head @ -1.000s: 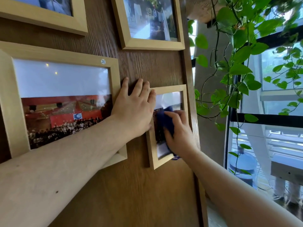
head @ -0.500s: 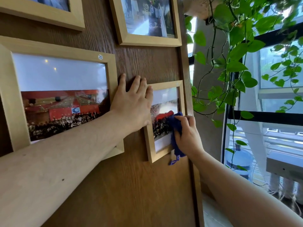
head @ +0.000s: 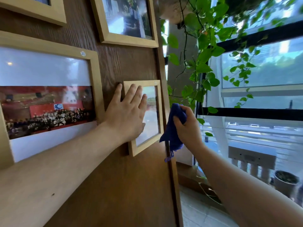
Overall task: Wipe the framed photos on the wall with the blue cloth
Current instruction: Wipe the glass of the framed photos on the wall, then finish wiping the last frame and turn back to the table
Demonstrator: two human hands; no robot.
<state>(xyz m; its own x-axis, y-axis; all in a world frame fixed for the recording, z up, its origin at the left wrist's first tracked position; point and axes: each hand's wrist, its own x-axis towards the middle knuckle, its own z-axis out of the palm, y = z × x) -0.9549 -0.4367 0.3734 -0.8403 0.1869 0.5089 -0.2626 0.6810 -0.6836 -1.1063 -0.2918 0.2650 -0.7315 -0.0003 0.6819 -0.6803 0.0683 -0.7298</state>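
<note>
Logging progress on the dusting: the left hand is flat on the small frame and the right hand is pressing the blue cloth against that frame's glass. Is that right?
Not quite. The left hand does lie flat on the small frame, but the head view shows the right hand holding the blue cloth bunched up beside the frame's right edge, off the glass.

left hand [head: 127, 115]: flat, fingers spread | right hand [head: 188, 126]: apparently fisted, raised
</note>
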